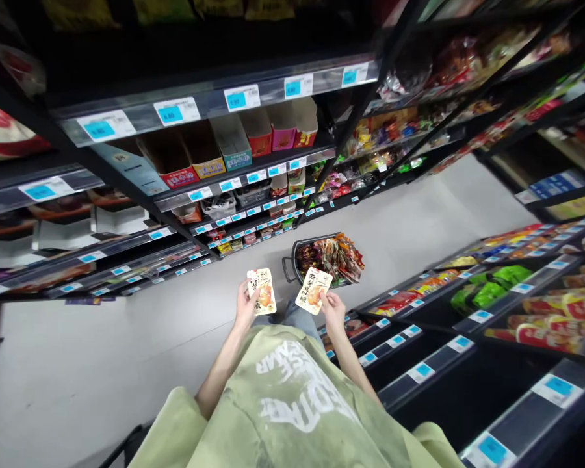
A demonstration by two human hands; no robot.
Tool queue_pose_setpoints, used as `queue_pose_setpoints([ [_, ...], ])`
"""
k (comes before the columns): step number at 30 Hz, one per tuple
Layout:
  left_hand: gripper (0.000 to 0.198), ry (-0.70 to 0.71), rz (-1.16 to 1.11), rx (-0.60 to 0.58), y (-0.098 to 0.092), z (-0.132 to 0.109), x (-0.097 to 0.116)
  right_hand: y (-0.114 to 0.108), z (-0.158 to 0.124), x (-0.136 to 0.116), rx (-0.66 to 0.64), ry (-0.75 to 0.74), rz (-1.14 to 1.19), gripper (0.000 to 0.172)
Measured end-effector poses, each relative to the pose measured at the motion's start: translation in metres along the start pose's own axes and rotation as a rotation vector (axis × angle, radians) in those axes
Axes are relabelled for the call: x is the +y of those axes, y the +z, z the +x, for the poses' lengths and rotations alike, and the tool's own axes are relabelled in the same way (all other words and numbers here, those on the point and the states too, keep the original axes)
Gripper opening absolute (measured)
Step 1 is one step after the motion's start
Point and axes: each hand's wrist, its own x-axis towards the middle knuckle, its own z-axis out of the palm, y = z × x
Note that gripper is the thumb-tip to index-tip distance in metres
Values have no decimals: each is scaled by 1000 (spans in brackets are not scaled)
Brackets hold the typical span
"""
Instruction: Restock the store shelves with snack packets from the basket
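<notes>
Cream packet (262, 292) pinched in the left hand (246, 303), matching packet (314, 290) in the right hand (333, 309), long axes pointing roughly away from the body (292, 396). Beyond, on the floor (175, 338), the filled black basket (295, 259) has its near edge closer to the right.

Two printed cream packets (264, 292) (312, 290), apart

Left packet (262, 292) and right packet (314, 290): cream ground, black lettering, orange-brown picture. Basket (295, 255), far: dark rim. Pouches (329, 257) in it: mixed red, orange, brown, dark purple. Shirt (244, 390), near: pale green, faintly mottled, white lettering. Trousers (299, 316): grey-blue. Floor (78, 364): light grey. Shelving (451, 393): black. Price labels (242, 98): white with light-blue blocks. Cartons (238, 160), far left: fronts red, yellow, teal, pink. Bags (490, 292), right: bright green.
</notes>
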Motion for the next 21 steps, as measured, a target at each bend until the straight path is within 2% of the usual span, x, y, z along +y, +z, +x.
queue_pose_setpoints([
  [2,91,-32,-47,-32,6,4,3,-11,7,-7,24,9,8,49],
  [4,92,-76,-54,-87,16,9,-1,-15,8,-10,28,20,19,47],
  [6,78,-124,-14,-170,29,14,-11,-11,6,-9,-3,33,29,45],
  [9,58,-147,99,-275,55,19,-30,4,0,-1,-138,68,22,43],
  [12,51,-67,206,-227,78,22,-44,16,-1,7,-254,86,34,41],
  [15,49,-25,260,-180,95,29,-49,15,9,7,-300,95,18,42],
  [18,51,-101,248,-233,111,40,-51,4,28,-2,-314,105,-2,43],
  [21,55,-197,224,-302,135,49,-57,-10,50,-17,-306,107,31,46],
])
